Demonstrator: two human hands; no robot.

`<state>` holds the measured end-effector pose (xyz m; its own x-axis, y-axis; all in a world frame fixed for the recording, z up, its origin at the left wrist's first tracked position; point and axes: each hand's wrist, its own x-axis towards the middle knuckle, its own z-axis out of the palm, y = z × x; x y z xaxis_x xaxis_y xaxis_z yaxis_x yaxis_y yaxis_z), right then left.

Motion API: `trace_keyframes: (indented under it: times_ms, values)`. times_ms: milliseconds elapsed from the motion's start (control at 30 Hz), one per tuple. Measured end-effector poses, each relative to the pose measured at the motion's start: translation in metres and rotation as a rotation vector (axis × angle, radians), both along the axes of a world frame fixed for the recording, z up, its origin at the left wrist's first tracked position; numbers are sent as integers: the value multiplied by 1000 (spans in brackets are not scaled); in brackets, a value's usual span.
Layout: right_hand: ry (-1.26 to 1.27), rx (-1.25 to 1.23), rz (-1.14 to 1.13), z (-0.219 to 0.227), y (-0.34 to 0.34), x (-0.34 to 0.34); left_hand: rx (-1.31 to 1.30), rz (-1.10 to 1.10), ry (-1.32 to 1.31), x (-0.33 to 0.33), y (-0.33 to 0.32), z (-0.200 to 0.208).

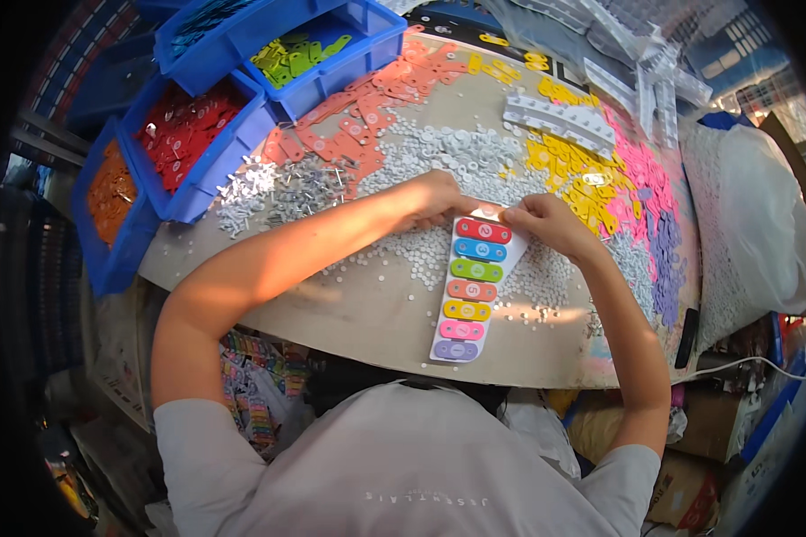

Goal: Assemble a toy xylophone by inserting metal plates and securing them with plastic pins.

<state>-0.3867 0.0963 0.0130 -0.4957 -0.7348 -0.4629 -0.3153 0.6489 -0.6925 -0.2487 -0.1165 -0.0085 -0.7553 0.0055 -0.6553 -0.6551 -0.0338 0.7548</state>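
A small toy xylophone point(473, 290) with a white tapering base lies on the table in front of me. Its metal-looking fixings hold a row of coloured bars, from red through blue, green, orange, yellow and pink to purple. At its wide far end, my left hand point(433, 199) is closed with the fingers bent at the left corner. My right hand point(553, 222) pinches the right corner, thumb and fingertips pressed together. Between the two hands a pale orange bar point(485, 211) spans the far end; the fingers partly cover it.
Small white caps point(448, 148) and loose metal pins point(309, 190) are heaped beyond my hands. Orange point(354, 125), yellow point(564, 161), pink point(647, 170) and purple bars point(667, 268) lie around them. Blue bins point(282, 94) stand at far left, white xylophone bases point(560, 123) at far right.
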Motion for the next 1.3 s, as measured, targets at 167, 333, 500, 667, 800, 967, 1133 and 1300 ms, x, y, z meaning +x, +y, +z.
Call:
trace_keyframes:
  times_ms: [167, 333, 500, 667, 800, 967, 1133, 1300]
  values:
    - [49, 17, 28, -6, -1, -4, -112, 56, 65, 1, 6, -5]
    - [154, -55, -2, -10, 6, 10, -145, 56, 168, 8, 4, -10]
    - [507, -220, -320, 11, 37, 40, -303, 234, 462, 43, -1, -3]
    - [1162, -23, -375, 29, 144, 30, -450, 432, 677, 122, -58, 15]
    - [1174, 178, -370, 4, 209, 32, -951, 513, 602, 171, -111, 30]
    - [1168, -3, -387, -32, 221, 25, -1169, 428, 576, 192, -128, 18]
    - [1106, 13, -455, -35, 222, 25, -1312, 329, 534, 193, -120, 15]
    - [1051, -71, -523, -34, 232, 23, -1339, 351, 477, 200, -127, 10]
